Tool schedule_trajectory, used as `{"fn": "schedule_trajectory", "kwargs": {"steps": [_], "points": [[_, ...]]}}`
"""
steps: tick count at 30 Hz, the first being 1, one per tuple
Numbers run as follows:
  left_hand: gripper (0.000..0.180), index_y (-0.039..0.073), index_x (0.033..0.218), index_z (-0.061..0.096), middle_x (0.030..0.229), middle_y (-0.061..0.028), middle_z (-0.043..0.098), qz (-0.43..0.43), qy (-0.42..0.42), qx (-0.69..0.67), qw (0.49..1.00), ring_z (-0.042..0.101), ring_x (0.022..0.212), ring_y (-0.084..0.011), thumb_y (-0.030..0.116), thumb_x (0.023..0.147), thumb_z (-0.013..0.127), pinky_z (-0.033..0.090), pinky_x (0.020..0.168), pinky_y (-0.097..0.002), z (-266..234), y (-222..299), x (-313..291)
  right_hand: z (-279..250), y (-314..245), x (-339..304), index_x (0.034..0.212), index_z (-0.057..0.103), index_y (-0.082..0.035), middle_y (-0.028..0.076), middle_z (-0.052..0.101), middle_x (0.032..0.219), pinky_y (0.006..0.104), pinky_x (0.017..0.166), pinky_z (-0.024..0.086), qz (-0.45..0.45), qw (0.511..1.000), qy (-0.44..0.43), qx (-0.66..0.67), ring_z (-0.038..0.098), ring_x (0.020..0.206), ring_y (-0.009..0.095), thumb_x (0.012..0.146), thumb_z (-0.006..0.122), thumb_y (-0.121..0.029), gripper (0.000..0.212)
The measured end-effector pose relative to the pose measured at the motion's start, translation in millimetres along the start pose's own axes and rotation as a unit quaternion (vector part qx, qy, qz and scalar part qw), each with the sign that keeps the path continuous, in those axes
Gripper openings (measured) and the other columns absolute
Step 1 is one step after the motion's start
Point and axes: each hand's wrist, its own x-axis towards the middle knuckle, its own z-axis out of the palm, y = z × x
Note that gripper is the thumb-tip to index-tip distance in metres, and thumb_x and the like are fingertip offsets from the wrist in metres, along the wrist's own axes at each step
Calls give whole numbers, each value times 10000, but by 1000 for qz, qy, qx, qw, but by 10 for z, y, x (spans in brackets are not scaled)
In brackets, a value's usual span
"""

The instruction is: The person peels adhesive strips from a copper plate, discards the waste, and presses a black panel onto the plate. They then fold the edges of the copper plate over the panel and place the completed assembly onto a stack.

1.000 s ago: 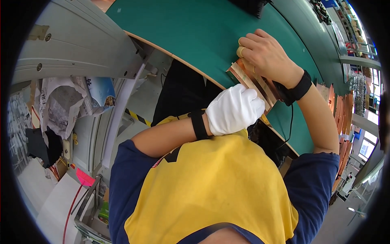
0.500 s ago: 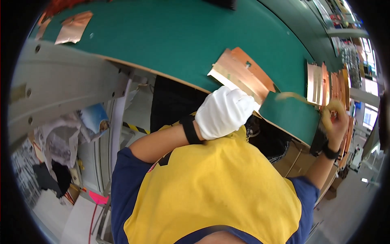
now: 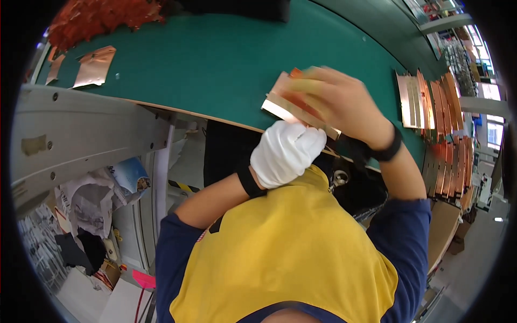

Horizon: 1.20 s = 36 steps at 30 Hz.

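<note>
At the near edge of the green work table, my left hand, in a white glove, is closed on the near edge of a bent copper sheet. A narrow tan strip, which looks like tape, runs lengthwise along the sheet. Over the sheet's right part is my right hand, bare, with yellowish covers on some fingers. Motion smears those fingers, so whether they pinch anything is unclear. That hand hides much of the copper's far side.
Stacked copper sheets stand at the table's right end, with more just below them. Loose copper pieces lie far left, near a reddish heap. A black object sits at the back. A grey metal frame borders the left.
My right hand has swung left from the copper stacks to above the sheet. The tan strip that trailed near it now appears along the sheet. My left hand keeps its hold.
</note>
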Motion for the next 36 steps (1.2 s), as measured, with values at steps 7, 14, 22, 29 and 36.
{"fn": "schedule_trajectory", "kwargs": {"steps": [7,14,22,29,36], "points": [[211,65,927,664,730,-31,586,-21,17,29,999,527,552,-214,84,721,625,434,453,-322,4,44,-86,220,126,569,827,666,-87,32,608,858,342,897,406,-100,957,-251,-104,560,858,199,784,671,-134,64],[82,70,818,606,693,-46,519,10,9,48,999,521,631,-212,111,748,595,465,539,-332,11,5,-28,366,133,525,799,629,-77,20,561,837,322,831,418,-216,952,-183,-115,560,846,203,758,683,-135,89],[114,64,823,614,702,-36,529,17,33,70,997,526,634,-213,111,720,600,463,536,-338,51,3,-8,373,295,475,849,612,-73,31,546,886,322,796,416,-141,967,-212,-20,555,879,191,770,672,-140,120],[140,55,833,619,709,-33,551,20,27,97,995,553,649,-209,98,700,615,465,531,-343,32,65,-5,385,215,368,863,609,-77,57,566,934,336,804,420,-157,963,-175,-130,556,910,208,768,673,-122,123],[130,72,798,593,674,-36,519,17,14,129,991,523,610,-215,61,671,616,446,492,-343,17,51,35,-654,125,-820,949,561,-61,87,552,932,334,830,438,35,996,16,-76,529,861,227,855,611,-83,109]]}}
